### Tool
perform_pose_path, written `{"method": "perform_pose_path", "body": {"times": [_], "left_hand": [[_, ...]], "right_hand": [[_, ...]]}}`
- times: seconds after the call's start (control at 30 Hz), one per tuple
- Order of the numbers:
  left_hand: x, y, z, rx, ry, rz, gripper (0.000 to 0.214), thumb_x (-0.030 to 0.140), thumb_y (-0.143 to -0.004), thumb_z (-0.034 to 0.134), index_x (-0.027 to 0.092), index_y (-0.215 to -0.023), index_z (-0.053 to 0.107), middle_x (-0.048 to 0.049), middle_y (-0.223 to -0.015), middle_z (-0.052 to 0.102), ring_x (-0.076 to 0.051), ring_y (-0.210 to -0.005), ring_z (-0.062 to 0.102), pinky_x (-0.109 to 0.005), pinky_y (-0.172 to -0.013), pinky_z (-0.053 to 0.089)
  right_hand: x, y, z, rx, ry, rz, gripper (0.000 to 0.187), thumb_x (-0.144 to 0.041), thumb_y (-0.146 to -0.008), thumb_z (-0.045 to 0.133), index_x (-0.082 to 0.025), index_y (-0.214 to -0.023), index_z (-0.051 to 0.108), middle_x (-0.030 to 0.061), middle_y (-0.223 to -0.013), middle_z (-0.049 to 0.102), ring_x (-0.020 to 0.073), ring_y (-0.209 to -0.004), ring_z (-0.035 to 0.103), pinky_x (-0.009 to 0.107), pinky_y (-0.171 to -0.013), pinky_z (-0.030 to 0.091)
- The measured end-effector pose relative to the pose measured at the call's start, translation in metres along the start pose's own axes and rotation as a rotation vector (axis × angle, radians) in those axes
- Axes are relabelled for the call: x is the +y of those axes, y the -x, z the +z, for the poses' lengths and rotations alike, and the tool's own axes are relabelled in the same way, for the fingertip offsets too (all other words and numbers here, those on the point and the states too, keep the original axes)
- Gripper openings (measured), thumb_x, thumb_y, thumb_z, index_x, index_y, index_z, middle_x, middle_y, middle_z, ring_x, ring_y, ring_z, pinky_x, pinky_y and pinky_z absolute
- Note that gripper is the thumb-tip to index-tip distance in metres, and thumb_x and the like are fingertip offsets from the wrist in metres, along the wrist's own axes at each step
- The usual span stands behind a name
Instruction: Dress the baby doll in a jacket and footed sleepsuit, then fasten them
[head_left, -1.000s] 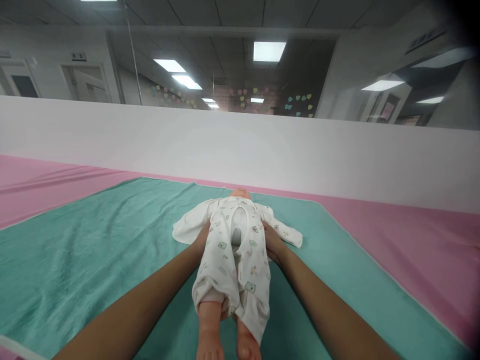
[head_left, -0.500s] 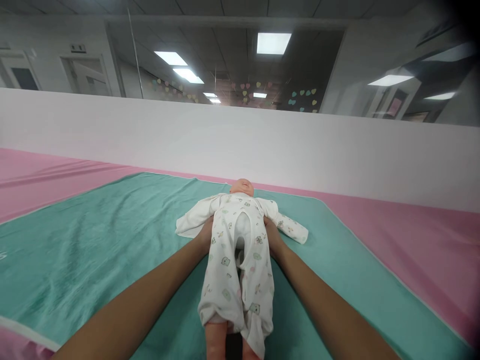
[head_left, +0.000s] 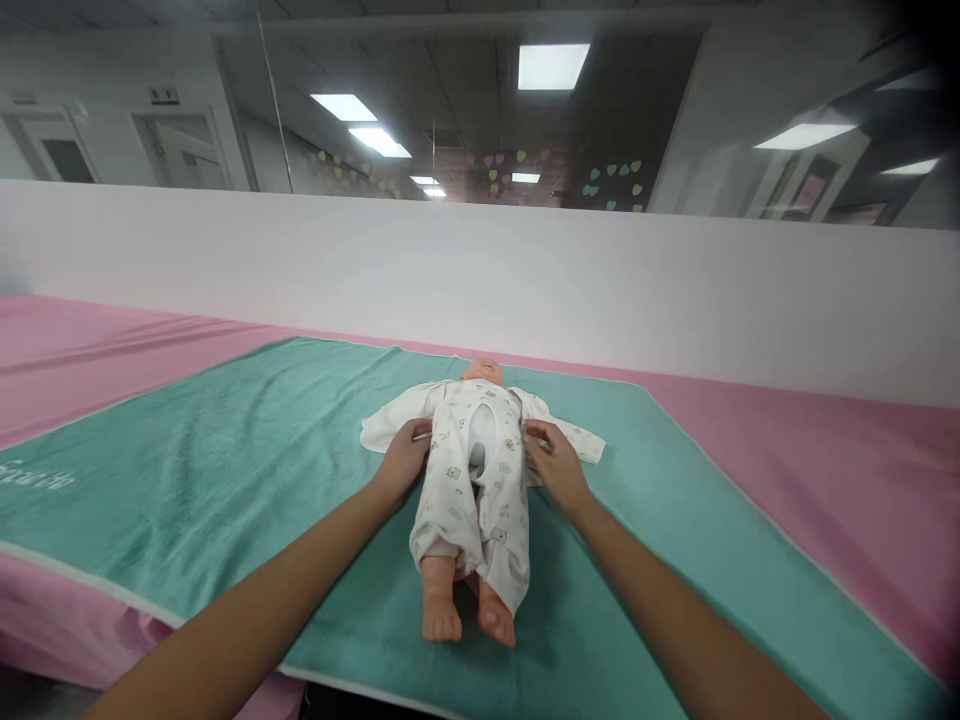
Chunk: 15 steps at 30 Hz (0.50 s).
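A baby doll (head_left: 487, 370) lies on its back, head away from me and bare feet towards me. It wears a white long-sleeved top (head_left: 409, 410) with the sleeves spread to both sides. White split-crotch baby trousers (head_left: 454, 480) with a small animal print cover its legs and reach up over the belly. My left hand (head_left: 405, 455) is at the left side of the waist, fingers bent and closed on the cloth edge. Opposite it, my right hand (head_left: 556, 460) pinches the clothes at the right side. Both sets of fingertips are partly hidden by fabric.
A green towel (head_left: 247, 450) lies under the doll, over a pink cover (head_left: 810, 440). Behind stands a low white wall (head_left: 375, 265) with a glass pane (head_left: 465, 120) above it. The towel's near edge shows at the bottom.
Both hands have come out from beneath the doll's hips to the sides of its waist. The doll's legs are lower, its feet now fully visible on the towel. The view has shifted slightly.
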<state>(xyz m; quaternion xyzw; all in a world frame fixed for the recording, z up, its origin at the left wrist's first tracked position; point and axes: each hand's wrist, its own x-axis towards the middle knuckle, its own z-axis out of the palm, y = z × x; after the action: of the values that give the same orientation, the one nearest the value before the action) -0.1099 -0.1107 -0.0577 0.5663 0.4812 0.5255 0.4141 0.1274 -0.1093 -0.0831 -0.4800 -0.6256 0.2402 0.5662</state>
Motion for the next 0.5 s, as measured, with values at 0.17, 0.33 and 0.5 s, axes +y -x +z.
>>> {"method": "perform_pose_path", "body": {"times": [0.17,0.33,0.5], "left_hand": [[0.011,0.087,-0.023,-0.004,-0.342,0.316,0.020,0.027,-0.079,0.050,0.020,-0.097,0.054,-0.0044,-0.106,0.055,-0.018,-0.104,0.052,-0.036,-0.093,0.042],[0.011,0.143,-0.006,-0.039,-0.560,0.342,0.047,0.020,-0.069,0.061,0.024,-0.114,0.048,-0.0077,-0.126,0.037,-0.023,-0.118,0.042,-0.040,-0.099,0.039],[0.016,0.149,0.021,-0.019,-0.599,0.252,0.065,0.017,-0.064,0.063,0.024,-0.124,0.038,-0.0088,-0.137,0.023,-0.025,-0.120,0.040,-0.040,-0.093,0.045]], "right_hand": [[-0.057,0.033,0.006,-0.203,0.272,-0.354,0.015,-0.033,-0.086,0.048,-0.022,-0.088,0.058,0.0042,-0.096,0.056,0.0186,-0.094,0.050,0.035,-0.083,0.040],[-0.075,0.045,0.016,-0.358,0.477,-0.488,0.019,-0.031,-0.079,0.060,-0.024,-0.097,0.058,0.0021,-0.102,0.055,0.0197,-0.097,0.045,0.036,-0.085,0.036],[-0.063,0.034,0.011,-0.317,0.512,-0.431,0.010,-0.024,-0.080,0.058,-0.020,-0.073,0.053,0.0009,-0.085,0.055,0.0177,-0.087,0.045,0.032,-0.078,0.036]]}}
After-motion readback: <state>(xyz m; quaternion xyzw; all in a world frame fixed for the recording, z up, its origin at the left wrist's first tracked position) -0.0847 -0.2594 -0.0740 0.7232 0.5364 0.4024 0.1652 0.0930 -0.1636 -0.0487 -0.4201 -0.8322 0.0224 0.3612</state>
